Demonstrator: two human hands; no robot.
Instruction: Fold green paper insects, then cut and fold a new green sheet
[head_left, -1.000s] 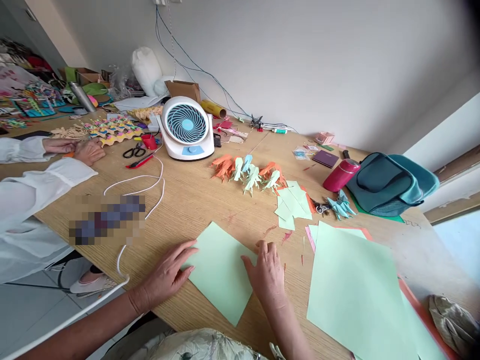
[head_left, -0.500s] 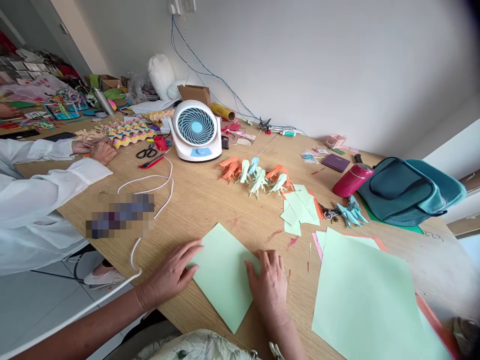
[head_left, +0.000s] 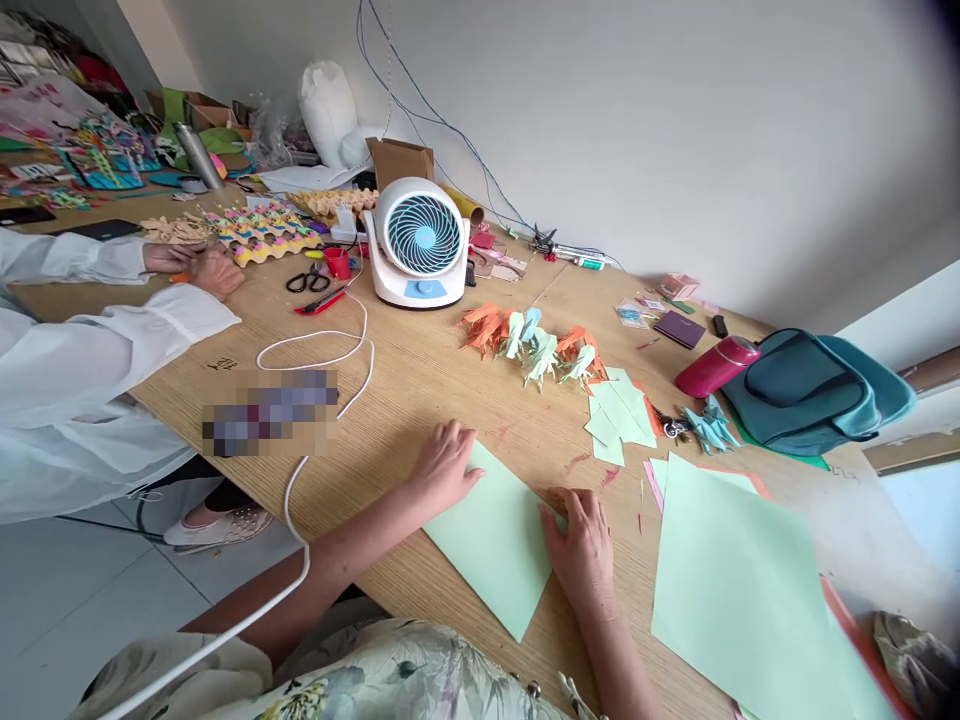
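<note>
A pale green sheet of paper (head_left: 491, 535), apparently folded, lies slanted on the table in front of me. My left hand (head_left: 448, 468) rests across its far corner, palm down, with the fingers laid out and the thumb on the paper. At the right corner is my right hand (head_left: 581, 545), its fingers bent and the thumb against the edge, so that it holds the corner down. The part of the paper under both hands is hidden. To the right lies a stack of larger green sheets (head_left: 739, 590), with orange sheets showing beneath.
Folded paper figures (head_left: 541, 352) and small green pieces (head_left: 619, 415) lie beyond the paper. A white fan (head_left: 420, 285) stands behind. A white cable (head_left: 296, 500) crosses at left. A pink bottle (head_left: 718, 367) and teal bag (head_left: 802, 395) are at right. A co-worker's hands (head_left: 214, 270) work at left.
My left hand has moved from the paper's left edge up to its far corner. My right hand stays at the right corner. The whole view has shifted slightly.
</note>
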